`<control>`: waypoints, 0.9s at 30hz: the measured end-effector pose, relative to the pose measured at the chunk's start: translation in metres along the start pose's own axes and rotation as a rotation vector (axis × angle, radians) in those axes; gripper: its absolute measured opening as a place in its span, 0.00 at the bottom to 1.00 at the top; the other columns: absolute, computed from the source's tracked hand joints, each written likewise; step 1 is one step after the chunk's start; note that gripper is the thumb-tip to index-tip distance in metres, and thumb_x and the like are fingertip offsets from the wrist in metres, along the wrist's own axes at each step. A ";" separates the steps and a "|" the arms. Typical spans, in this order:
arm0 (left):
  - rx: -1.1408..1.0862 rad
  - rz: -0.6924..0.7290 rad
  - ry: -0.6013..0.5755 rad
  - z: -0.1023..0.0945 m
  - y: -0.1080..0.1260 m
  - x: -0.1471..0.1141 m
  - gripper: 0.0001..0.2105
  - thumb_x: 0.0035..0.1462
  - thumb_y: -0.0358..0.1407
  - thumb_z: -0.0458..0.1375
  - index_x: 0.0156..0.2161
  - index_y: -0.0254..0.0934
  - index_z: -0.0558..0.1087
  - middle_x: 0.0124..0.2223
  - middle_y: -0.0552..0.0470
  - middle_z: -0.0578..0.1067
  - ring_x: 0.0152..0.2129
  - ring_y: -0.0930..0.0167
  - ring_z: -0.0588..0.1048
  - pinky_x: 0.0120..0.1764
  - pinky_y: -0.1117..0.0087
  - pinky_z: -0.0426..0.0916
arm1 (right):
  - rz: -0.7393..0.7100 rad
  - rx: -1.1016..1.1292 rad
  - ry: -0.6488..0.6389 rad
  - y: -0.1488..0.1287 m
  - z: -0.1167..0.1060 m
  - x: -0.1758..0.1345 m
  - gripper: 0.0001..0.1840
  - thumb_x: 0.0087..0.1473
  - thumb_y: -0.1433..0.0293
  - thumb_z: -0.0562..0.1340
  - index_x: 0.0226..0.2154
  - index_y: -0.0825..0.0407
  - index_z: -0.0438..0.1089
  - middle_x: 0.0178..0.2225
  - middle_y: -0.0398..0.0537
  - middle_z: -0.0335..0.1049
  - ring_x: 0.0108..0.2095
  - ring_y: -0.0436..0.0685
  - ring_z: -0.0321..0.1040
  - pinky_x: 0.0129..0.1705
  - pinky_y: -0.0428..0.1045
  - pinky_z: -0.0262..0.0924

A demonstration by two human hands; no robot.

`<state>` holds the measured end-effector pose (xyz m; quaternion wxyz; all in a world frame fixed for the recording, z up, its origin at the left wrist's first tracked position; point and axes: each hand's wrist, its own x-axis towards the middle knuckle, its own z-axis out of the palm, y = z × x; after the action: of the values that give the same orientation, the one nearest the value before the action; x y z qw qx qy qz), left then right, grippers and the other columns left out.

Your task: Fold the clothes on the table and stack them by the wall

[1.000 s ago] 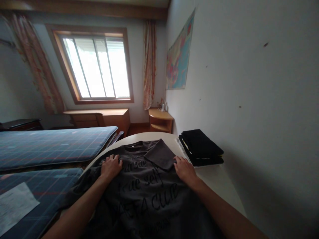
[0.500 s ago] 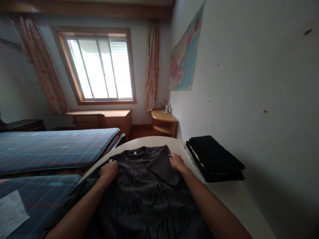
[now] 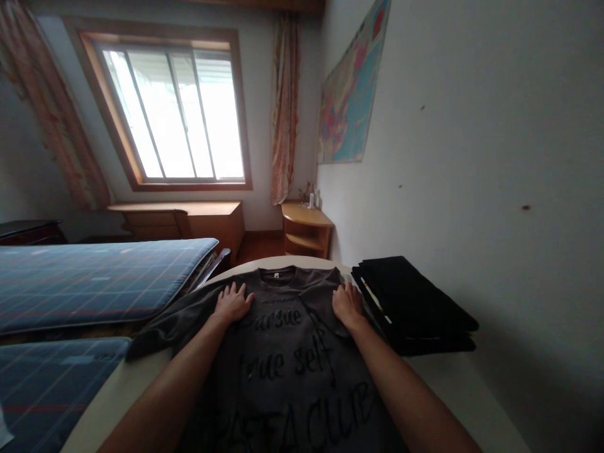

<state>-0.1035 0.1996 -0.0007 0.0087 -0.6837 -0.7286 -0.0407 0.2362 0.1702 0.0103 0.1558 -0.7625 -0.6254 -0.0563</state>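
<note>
A dark grey T-shirt [image 3: 295, 336] with black lettering lies spread face up on a pale, round-edged table [image 3: 113, 390], its collar at the far side. On the shirt's upper left, below the shoulder, my left hand [image 3: 234, 303] rests flat with its fingers spread. My right hand [image 3: 348, 303] lies on the right shoulder and sleeve, fingers slightly apart and bent over the cloth. The left sleeve reaches out over the table's left part. The shirt's lower end runs out of view at the bottom.
A stack of folded black cloth [image 3: 410, 299] sits on the table to the right, near the wall. Two beds with blue plaid mattresses [image 3: 108, 277] stand at the left. Beyond are a wooden desk [image 3: 217, 211], a corner shelf [image 3: 306, 217] and a window.
The collar and upper shirt have shifted right and lie flatter, and the left sleeve is spread out. My left hand has opened from a closed grip; my right hand has moved slightly right.
</note>
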 end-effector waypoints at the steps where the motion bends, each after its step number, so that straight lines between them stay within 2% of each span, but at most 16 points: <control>1: -0.009 -0.005 0.013 0.001 0.004 0.001 0.31 0.66 0.52 0.44 0.67 0.35 0.60 0.68 0.34 0.58 0.64 0.48 0.58 0.60 0.51 0.55 | -0.008 -0.006 0.010 0.000 0.001 0.000 0.21 0.65 0.67 0.49 0.48 0.59 0.74 0.56 0.65 0.64 0.54 0.68 0.63 0.54 0.56 0.56; 4: -0.031 -0.017 0.097 0.000 0.012 -0.007 0.29 0.67 0.49 0.45 0.66 0.35 0.62 0.68 0.34 0.58 0.64 0.48 0.57 0.60 0.50 0.54 | -0.046 -0.035 0.071 0.000 0.002 -0.003 0.23 0.66 0.65 0.50 0.52 0.60 0.71 0.63 0.65 0.57 0.59 0.69 0.56 0.58 0.59 0.51; 8: -0.054 0.037 0.252 -0.011 0.017 -0.034 0.22 0.69 0.43 0.44 0.61 0.39 0.68 0.67 0.42 0.62 0.61 0.56 0.62 0.61 0.55 0.53 | -0.191 -0.056 0.110 -0.007 -0.005 -0.018 0.22 0.65 0.64 0.52 0.56 0.54 0.69 0.69 0.56 0.47 0.65 0.67 0.47 0.64 0.61 0.40; 11: -0.069 0.058 0.309 -0.020 0.013 -0.058 0.20 0.70 0.42 0.41 0.58 0.39 0.69 0.62 0.45 0.67 0.55 0.61 0.68 0.58 0.60 0.59 | -0.312 0.014 0.058 -0.021 -0.016 -0.047 0.22 0.66 0.61 0.52 0.56 0.50 0.69 0.70 0.53 0.46 0.67 0.66 0.44 0.65 0.62 0.38; 13: -0.072 0.054 0.319 -0.023 0.006 -0.073 0.21 0.71 0.41 0.40 0.58 0.39 0.69 0.61 0.46 0.68 0.54 0.62 0.69 0.57 0.62 0.60 | -0.391 0.077 0.016 -0.034 -0.025 -0.074 0.21 0.66 0.61 0.52 0.56 0.49 0.69 0.70 0.52 0.46 0.67 0.65 0.43 0.66 0.63 0.37; 17: -0.053 0.029 0.289 -0.025 -0.017 -0.097 0.20 0.70 0.41 0.41 0.58 0.40 0.70 0.61 0.47 0.69 0.55 0.62 0.68 0.58 0.62 0.60 | -0.583 0.224 -0.080 -0.064 -0.052 -0.141 0.19 0.65 0.61 0.56 0.54 0.47 0.70 0.68 0.52 0.50 0.67 0.65 0.46 0.66 0.65 0.36; 20: -0.027 -0.028 0.251 -0.028 -0.035 -0.110 0.20 0.69 0.40 0.43 0.58 0.38 0.70 0.61 0.45 0.68 0.56 0.60 0.68 0.58 0.60 0.60 | -0.843 0.365 -0.133 -0.086 -0.076 -0.193 0.15 0.64 0.61 0.58 0.49 0.47 0.71 0.64 0.50 0.60 0.64 0.63 0.51 0.64 0.65 0.40; 22: -0.005 -0.085 0.231 -0.031 -0.046 -0.120 0.20 0.67 0.38 0.46 0.58 0.37 0.70 0.62 0.42 0.67 0.57 0.58 0.67 0.58 0.58 0.60 | -1.047 0.418 -0.168 -0.102 -0.085 -0.226 0.11 0.63 0.61 0.58 0.44 0.47 0.72 0.55 0.46 0.70 0.58 0.60 0.59 0.62 0.62 0.46; 24: 0.017 -0.152 0.219 -0.034 -0.054 -0.129 0.20 0.65 0.37 0.48 0.58 0.37 0.71 0.63 0.39 0.65 0.58 0.55 0.65 0.57 0.55 0.60 | -1.210 0.392 -0.190 -0.117 -0.083 -0.256 0.14 0.62 0.56 0.60 0.41 0.48 0.72 0.46 0.46 0.74 0.50 0.60 0.66 0.58 0.62 0.52; 25: 0.024 -0.187 0.214 -0.036 -0.057 -0.134 0.20 0.64 0.36 0.48 0.58 0.38 0.71 0.64 0.38 0.64 0.58 0.54 0.64 0.55 0.54 0.61 | -1.294 0.354 -0.193 -0.124 -0.078 -0.270 0.17 0.60 0.53 0.61 0.40 0.48 0.72 0.43 0.46 0.75 0.47 0.60 0.68 0.55 0.61 0.55; 27: 0.030 -0.263 0.199 -0.040 -0.063 -0.143 0.21 0.63 0.37 0.48 0.58 0.40 0.71 0.62 0.36 0.64 0.56 0.51 0.66 0.51 0.52 0.64 | -1.435 0.279 -0.201 -0.138 -0.061 -0.295 0.15 0.61 0.53 0.61 0.41 0.45 0.72 0.39 0.42 0.76 0.39 0.57 0.71 0.47 0.57 0.60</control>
<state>-0.1587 0.0502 0.0268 0.0857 -0.5750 -0.8077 -0.0979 0.0460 -0.1010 0.0080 0.1181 -0.1404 -0.9830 0.0055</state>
